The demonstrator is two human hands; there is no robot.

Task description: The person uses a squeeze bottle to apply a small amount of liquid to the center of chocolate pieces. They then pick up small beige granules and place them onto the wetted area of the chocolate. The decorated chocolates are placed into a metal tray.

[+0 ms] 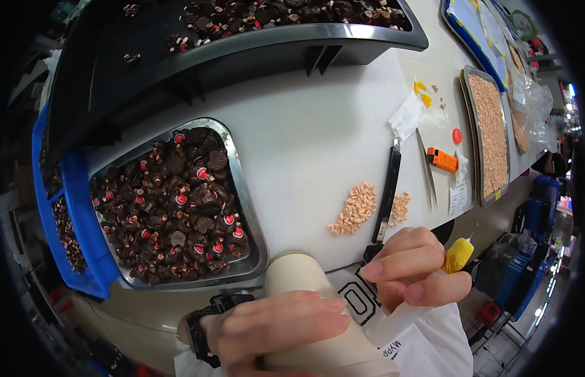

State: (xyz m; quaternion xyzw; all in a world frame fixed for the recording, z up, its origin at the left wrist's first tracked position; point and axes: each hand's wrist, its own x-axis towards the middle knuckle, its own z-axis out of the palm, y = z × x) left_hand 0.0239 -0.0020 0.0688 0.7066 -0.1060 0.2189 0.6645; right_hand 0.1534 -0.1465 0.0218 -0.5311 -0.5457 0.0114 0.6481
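Note:
My left hand [283, 330], with a dark watch at its wrist, lies wrapped over a thick cream-coloured roll [298, 270] at the table's front edge. My right hand [412, 267] is closed, thumb and fingers pinching a whitish strip [396, 323] that looks like paper and leads back toward the roll. Beside the right fingers a yellow piece with a thin needle-like tip [459, 254] sticks out; whether that hand grips it too is unclear. Just beyond this hand lies a black-handled tool [388, 188], near two small heaps of pinkish-beige pieces [357, 208].
At left stands a metal tray [258, 251] of dark small parts with red and copper-coloured bits, next to a blue bin [91, 232]. A black tray [267, 47] spans the back. Tweezers [426, 166], an orange lighter [442, 159] and a tray of beige pieces [488, 135] are at right.

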